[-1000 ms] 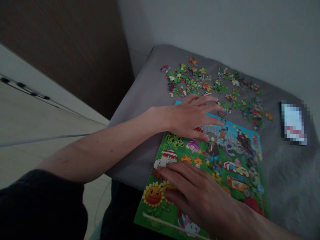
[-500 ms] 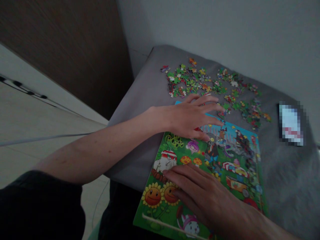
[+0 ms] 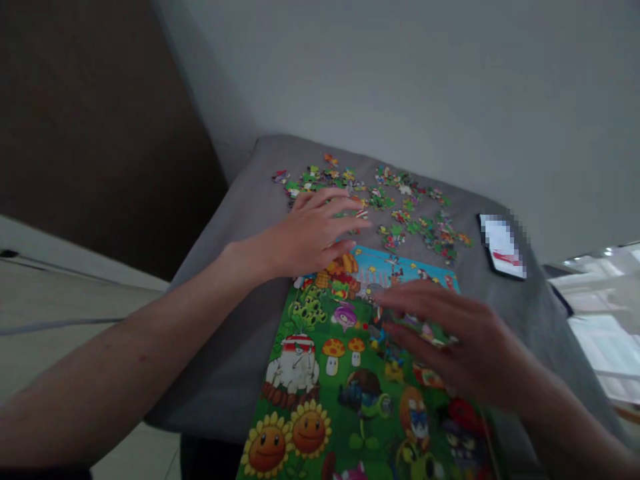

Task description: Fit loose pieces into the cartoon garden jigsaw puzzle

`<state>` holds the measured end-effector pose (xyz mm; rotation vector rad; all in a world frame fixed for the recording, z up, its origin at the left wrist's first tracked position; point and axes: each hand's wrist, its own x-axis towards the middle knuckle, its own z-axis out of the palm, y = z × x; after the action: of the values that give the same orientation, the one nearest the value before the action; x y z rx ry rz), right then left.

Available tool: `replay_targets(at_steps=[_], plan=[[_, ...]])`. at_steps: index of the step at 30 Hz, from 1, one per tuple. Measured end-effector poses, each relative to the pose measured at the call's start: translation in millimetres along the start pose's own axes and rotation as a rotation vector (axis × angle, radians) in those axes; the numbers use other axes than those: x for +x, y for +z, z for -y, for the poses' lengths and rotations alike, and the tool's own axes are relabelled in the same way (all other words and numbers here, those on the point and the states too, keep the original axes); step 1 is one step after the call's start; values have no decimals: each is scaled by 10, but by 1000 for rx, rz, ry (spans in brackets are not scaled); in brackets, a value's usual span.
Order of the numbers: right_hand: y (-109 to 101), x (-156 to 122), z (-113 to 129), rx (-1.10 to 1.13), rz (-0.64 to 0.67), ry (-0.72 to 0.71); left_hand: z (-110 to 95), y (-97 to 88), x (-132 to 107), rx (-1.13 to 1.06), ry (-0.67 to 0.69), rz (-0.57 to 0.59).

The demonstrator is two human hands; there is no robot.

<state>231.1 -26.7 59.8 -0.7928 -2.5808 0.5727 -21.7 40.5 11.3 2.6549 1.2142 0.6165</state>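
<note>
A colourful cartoon puzzle board (image 3: pixel 345 360) with sunflowers, mushrooms and a blue top edge lies on the grey cloth surface. Beyond its top edge, loose jigsaw pieces (image 3: pixel 400 193) are spread in several clusters. My left hand (image 3: pixel 325 223) is over the nearer left part of the pieces, fingers stretched and apart, palm down; no piece shows in it. Above the board's upper right part is my right hand (image 3: pixel 450 333), slightly blurred, its fingers extended and the thumb side apart. Nothing is visible in it, and it hides part of the picture.
A phone (image 3: pixel 503 247) with a lit, pixelated screen lies on the grey cushion-like surface (image 3: pixel 210 320) at the right. A pale wall (image 3: pixel 375 80) stands behind. A dark brown panel (image 3: pixel 90 113) is at the left, and a cable (image 3: pixel 60 325) runs below it.
My right hand has lifted from the board's lower middle to its upper right. My left hand has moved off the board's top edge onto the pieces. The view has shifted right.
</note>
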Motion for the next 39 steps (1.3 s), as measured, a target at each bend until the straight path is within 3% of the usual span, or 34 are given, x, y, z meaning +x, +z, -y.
replay_targets(at_steps=[4,7,11,14,18,22,25,33,39], plan=[[-211,14,-805,-103,-240,253,150,-20,11,10,-135,-59],[-171,-96,-1372,-103,-423,444,245,-17,14,48,-232,-43],[-22,-283,-1742,-174,-401,439,307,11,18,87,-279,17],[14,-333,-1699,-206,-339,347,263,56,17,89,-248,80],[28,-270,-1372,-216,-213,259,174,128,11,82,-196,178],[142,-183,-969,-260,34,27,188,148,24,93,-234,186],[228,-160,-806,-268,119,-87,224,125,36,107,-279,177],[198,-197,-946,-223,158,-12,260,59,33,144,-319,172],[202,-231,-932,-166,77,46,457,-104,-8,164,-450,6]])
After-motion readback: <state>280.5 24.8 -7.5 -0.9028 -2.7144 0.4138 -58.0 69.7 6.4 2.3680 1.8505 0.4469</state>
